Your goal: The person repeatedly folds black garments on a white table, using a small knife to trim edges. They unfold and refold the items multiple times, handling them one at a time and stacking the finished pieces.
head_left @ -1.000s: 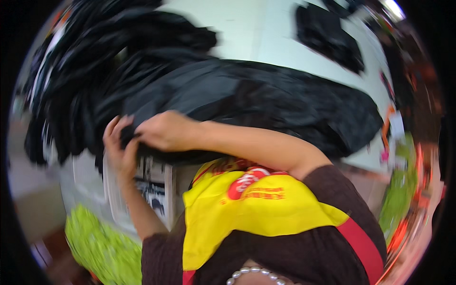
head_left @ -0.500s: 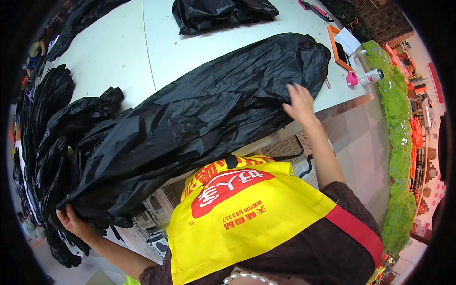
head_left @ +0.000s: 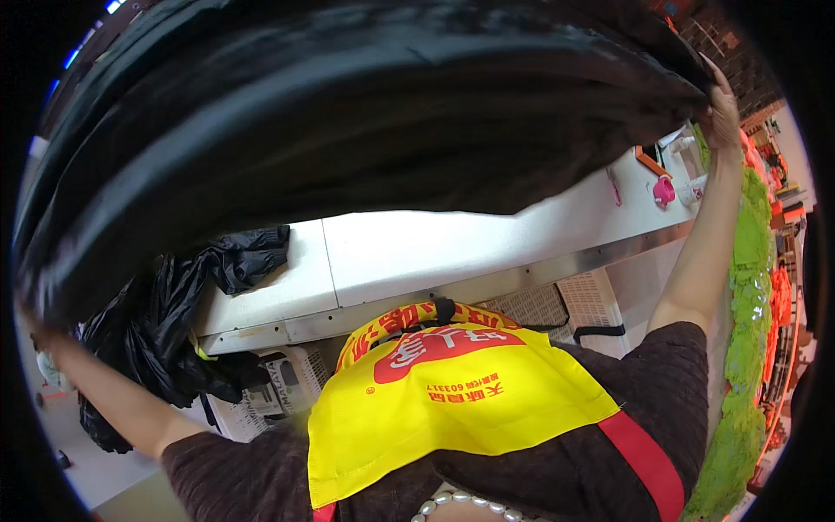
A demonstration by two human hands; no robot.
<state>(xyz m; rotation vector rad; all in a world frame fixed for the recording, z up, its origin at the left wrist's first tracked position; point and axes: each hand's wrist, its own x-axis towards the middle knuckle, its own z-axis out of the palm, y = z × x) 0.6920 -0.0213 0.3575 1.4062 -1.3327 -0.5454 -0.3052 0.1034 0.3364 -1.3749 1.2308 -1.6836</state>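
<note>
Person is lifting big black plastic sheet [head_left: 365, 113] over white table [head_left: 452, 248]. Right hand [head_left: 720, 113] is pinching one edge; left hand fingers hidden, cannot tell. Sheet seeming light, floppy, slippery; best holding at corners.

One large black sheet [head_left: 365, 113]; two crumpled black bags [head_left: 174, 322]; one pink bottle [head_left: 664, 190].

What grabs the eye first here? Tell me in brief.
A huge black plastic sheet fills the upper picture, lifted above the white table. The right hand grips its right edge, and the left hand holds its lower left end. Below, a bright yellow apron stands out at the centre.
</note>
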